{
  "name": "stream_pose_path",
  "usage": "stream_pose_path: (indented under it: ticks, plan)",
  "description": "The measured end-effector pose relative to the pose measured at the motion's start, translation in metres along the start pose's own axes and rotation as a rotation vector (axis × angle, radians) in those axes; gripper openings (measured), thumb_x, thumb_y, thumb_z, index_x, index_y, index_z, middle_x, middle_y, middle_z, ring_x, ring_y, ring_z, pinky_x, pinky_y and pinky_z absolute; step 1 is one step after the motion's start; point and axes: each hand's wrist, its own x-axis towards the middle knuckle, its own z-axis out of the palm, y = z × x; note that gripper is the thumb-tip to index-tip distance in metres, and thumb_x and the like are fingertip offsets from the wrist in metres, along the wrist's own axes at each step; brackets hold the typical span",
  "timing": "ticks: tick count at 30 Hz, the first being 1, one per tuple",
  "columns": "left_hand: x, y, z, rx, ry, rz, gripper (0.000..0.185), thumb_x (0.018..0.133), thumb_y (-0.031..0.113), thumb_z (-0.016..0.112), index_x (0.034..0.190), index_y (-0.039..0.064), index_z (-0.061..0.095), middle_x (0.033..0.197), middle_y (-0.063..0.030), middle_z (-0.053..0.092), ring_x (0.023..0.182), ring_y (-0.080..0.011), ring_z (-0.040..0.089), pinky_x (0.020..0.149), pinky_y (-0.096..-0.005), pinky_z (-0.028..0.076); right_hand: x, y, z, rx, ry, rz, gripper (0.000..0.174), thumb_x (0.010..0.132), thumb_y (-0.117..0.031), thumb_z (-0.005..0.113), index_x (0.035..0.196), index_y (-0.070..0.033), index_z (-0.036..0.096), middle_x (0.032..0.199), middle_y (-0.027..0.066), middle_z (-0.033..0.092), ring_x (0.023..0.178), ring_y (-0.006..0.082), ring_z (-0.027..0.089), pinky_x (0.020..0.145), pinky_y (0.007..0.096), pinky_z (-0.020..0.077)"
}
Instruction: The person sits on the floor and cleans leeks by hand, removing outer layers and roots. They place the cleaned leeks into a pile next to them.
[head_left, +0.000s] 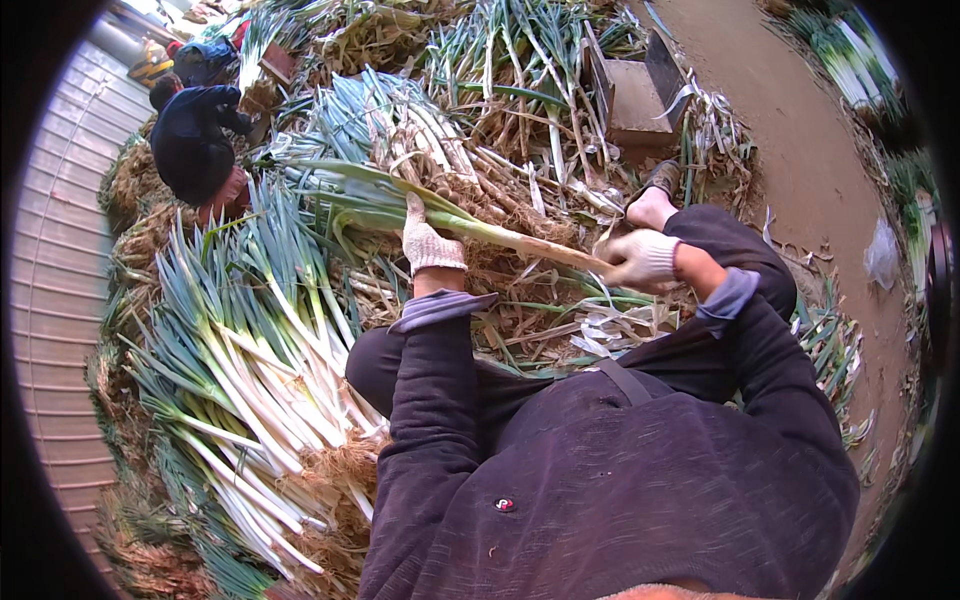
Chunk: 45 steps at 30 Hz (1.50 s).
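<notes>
A long green onion stalk (517, 240) lies across both of my gloved hands, its green leaves to the left and its pale brown lower end to the right. My left hand (431, 244), in a white knit glove, grips it where the leaves begin. Around the root end, my right hand (641, 259) is closed, also gloved; its fingers hide the tip. Behind the stalk lies a heap of unpeeled green onions (420, 127) with dry brown skins and roots. To my left rests a big pile of clean white-stemmed green onions (277, 375).
A board-sided wooden rack (637, 97) stands beyond my right foot. Peeled skins (607, 322) litter the ground between my legs. A person in dark clothes (196, 142) crouches at the upper left, near a corrugated wall (64, 300). A dirt path (817, 172) runs along the right, with a plastic bag (880, 255) beside it.
</notes>
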Motion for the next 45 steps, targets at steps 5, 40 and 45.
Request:
stream_pose_path:
  ticks: [5,40,45]
  plan:
    - [-0.028,0.008,0.051,0.123,-0.122,0.132,0.049,0.109,0.046,0.066,0.14,0.008,0.063,0.117,-0.0157,0.075,0.11,-0.0338,0.072,0.098,-0.0498,0.059,0.086,-0.091,-0.022,0.152,0.464,-0.291,0.065,0.098,-0.065,0.065,0.123,-0.005,0.074,0.104,0.0207,0.078,0.096,0.033,0.076,0.086,0.0441,0.0583]
    - [0.037,0.184,-0.004,-0.15,-0.339,-0.335,0.084,0.097,0.086,0.049,0.104,0.004,0.064,0.067,0.0045,0.055,0.048,-0.0101,0.047,0.042,-0.0277,0.042,0.18,-0.201,0.055,1.001,-0.408,-0.362,0.038,0.097,-0.043,0.08,0.092,-0.008,0.067,0.063,0.002,0.061,0.047,0.0145,0.057,0.045,0.0343,0.0478]
    - [0.039,0.219,-0.02,-0.133,-0.199,-0.087,0.089,0.098,0.089,0.046,0.112,0.003,0.066,0.069,0.0001,0.056,0.055,-0.0148,0.056,0.048,-0.0308,0.043,0.155,-0.155,0.073,0.635,-0.214,-0.169,0.043,0.099,-0.049,0.073,0.092,-0.007,0.07,0.072,0.0092,0.07,0.057,0.022,0.067,0.053,0.0384,0.0525]
